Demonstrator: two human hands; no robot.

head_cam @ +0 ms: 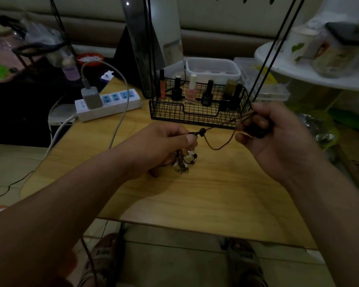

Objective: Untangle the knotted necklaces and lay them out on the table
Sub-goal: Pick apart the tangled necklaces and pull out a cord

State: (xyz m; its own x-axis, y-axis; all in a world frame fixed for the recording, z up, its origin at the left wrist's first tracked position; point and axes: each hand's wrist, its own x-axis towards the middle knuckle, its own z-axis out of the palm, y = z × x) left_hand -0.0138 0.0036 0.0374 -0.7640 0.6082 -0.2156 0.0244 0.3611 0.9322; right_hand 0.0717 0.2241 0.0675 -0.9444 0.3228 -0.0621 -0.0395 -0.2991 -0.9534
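A knotted bunch of necklaces (184,160) with beads, white pieces and a small chain hangs under my left hand (164,146), just above the wooden table (205,193). My left hand pinches a dark cord at a small knot (201,133). From there a brown cord (218,147) sags in a loop and runs up to my right hand (274,137), which grips the cord ends and a dark piece. Both hands are held above the middle of the table.
A black wire basket (199,112) with nail polish bottles stands right behind the hands. A white power strip (110,105) with a charger and cable lies at the back left. Clear plastic boxes (214,69) sit behind the basket. A white round shelf (311,67) is at the right.
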